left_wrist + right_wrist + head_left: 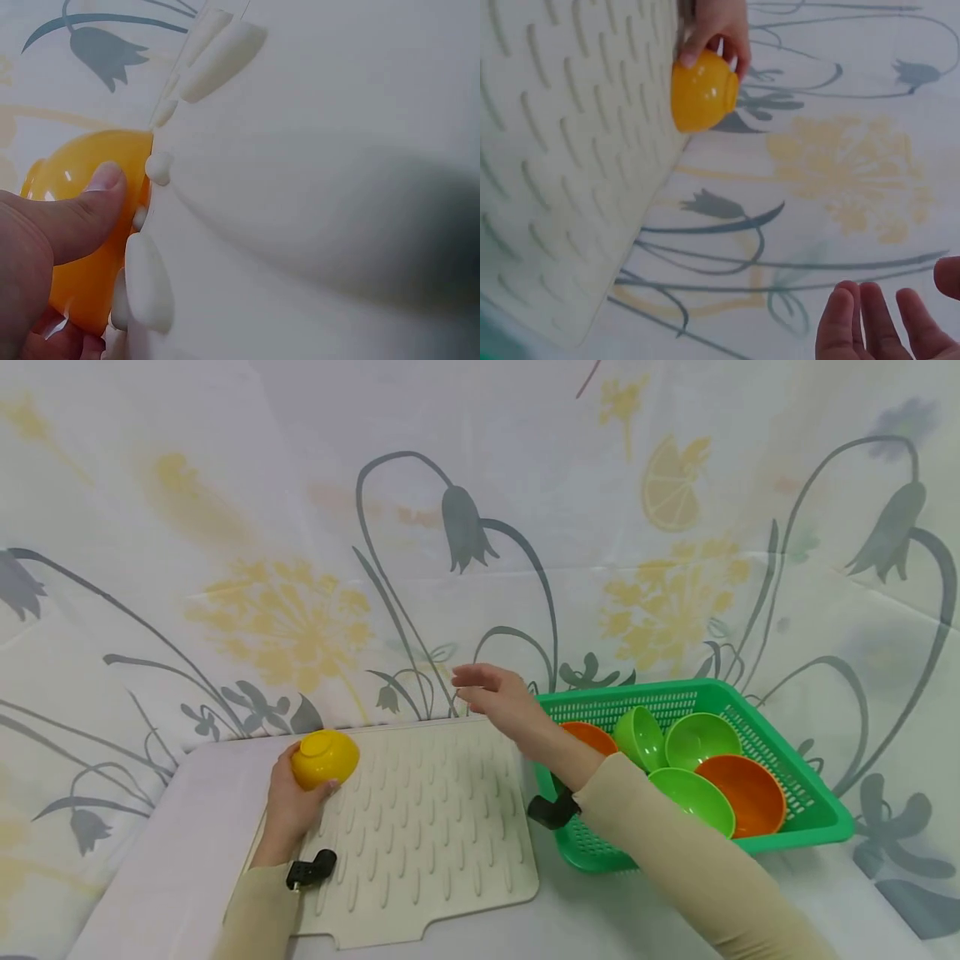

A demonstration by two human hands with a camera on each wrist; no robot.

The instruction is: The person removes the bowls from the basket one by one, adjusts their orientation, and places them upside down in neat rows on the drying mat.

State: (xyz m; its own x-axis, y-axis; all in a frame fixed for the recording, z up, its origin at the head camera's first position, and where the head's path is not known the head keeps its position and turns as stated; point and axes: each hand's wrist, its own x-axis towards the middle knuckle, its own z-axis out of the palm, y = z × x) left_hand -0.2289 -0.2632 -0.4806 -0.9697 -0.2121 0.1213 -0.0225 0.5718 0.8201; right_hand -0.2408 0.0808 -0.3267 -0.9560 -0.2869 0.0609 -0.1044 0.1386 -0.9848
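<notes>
A yellow bowl (326,758) is held by a person's left hand (295,802) at the lower left of the frame, at the upper left corner of a ridged off-white mat (513,885). The bowl is tipped, its base turned up and its rim turned toward the mat. It is clasped from the left by the grip: the thumb is laid along the outer wall, and the other fingers, partly hidden, are curled on the opposite side. In the left wrist view, the rim is seen just past the thumb tip, close by the ridges; whether it is fully set down cannot be told. The right hand (504,697), its grip empty, is raised at the centre with fingers loosely extended, well apart from the bowl. At right, green bowls (702,739) and orange bowls (741,795) are gathered in a green basket (825,828) on a white desk (180,827).
</notes>
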